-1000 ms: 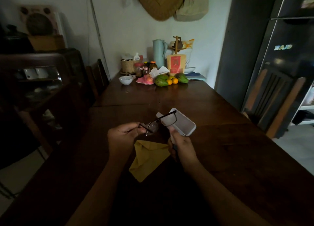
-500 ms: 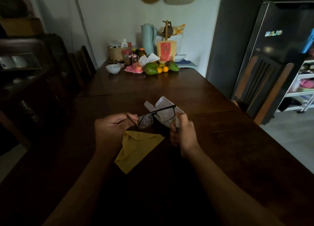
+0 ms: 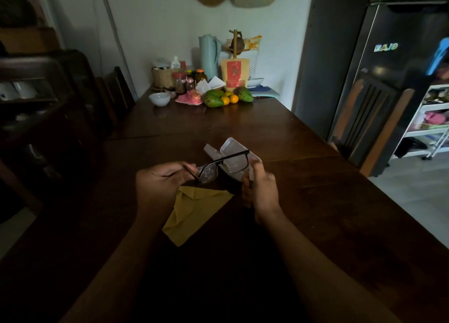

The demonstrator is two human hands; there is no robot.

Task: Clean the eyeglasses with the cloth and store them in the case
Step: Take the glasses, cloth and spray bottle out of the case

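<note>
While the cloth (image 3: 194, 213) lies flat on the table (image 3: 315, 213), unused, both hands hold the eyeglasses (image 3: 224, 166) just above it, lenses facing the wearer; judged an inspection or pre-wipe hold.

Head view, positions relative to the cloth:
- Left hand (image 3: 158, 184): above the cloth's left corner, fingers pinched closed on the frame's left end or temple.
- Right hand (image 3: 261, 189): at the cloth's right tip, fingers curled shut around the frame's right end; whether it also touches the case, cannot tell.
- Case (image 3: 230, 152): just beyond the cloth, behind the glasses, translucent, lid open, ready for storing.

Count: 1 eyeglasses, 1 cloth, 1 case, 2 hands.
</note>
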